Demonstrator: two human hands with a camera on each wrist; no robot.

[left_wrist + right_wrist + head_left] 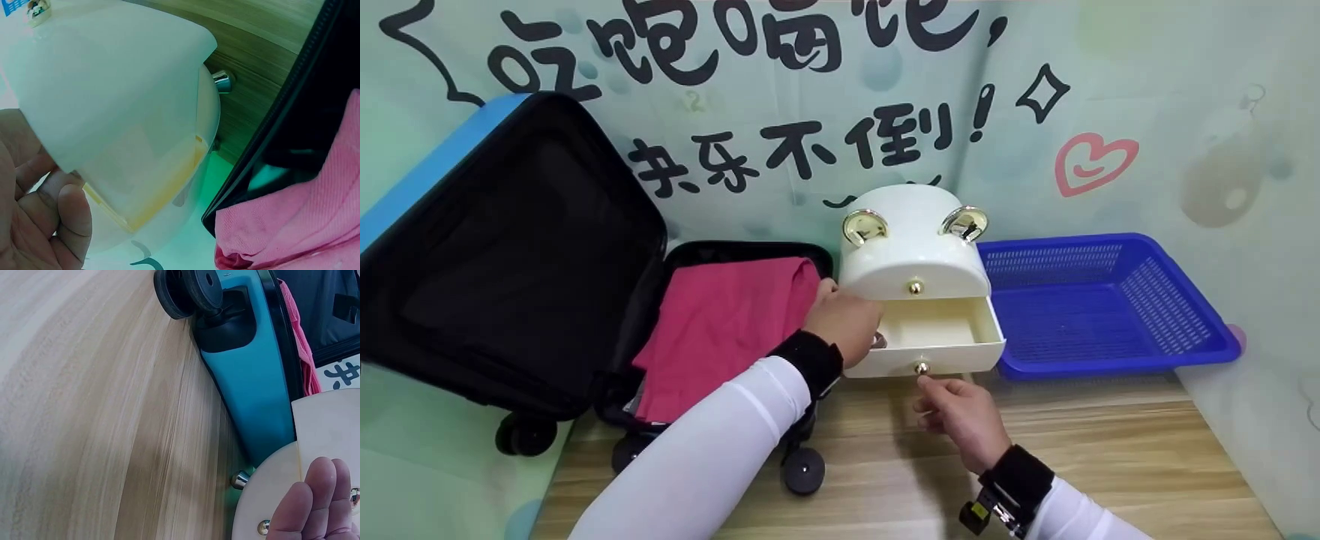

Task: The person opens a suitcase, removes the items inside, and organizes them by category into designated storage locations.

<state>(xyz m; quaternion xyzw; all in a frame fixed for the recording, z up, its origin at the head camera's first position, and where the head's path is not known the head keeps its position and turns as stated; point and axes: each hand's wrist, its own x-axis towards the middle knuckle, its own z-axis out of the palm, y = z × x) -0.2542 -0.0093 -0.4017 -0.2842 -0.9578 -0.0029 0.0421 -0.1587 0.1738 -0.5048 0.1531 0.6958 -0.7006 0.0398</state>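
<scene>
A white tabletop cabinet (915,225) with gold ears stands against the backdrop, its lower drawer (922,356) pulled out. My left hand (847,322) is at the drawer's left side, fingers curled over its top edge and inside, the thumb (74,211) bent toward them. Beside these fingertips a small brownish thing (879,340) shows inside the drawer; whether the hand grips it I cannot tell. My right hand (964,420) has thumb and forefinger at the gold drawer knob (922,368), pinching it from below. Its other fingers (320,495) lie close to the drawer front.
Left of the cabinet, an open suitcase (649,337) with a blue shell and black lining holds folded pink cloth (720,330). Its wheels (802,471) stick out toward the front. A blue perforated basket (1102,322) sits to the right. Wood-grain tabletop (1110,450) lies in front.
</scene>
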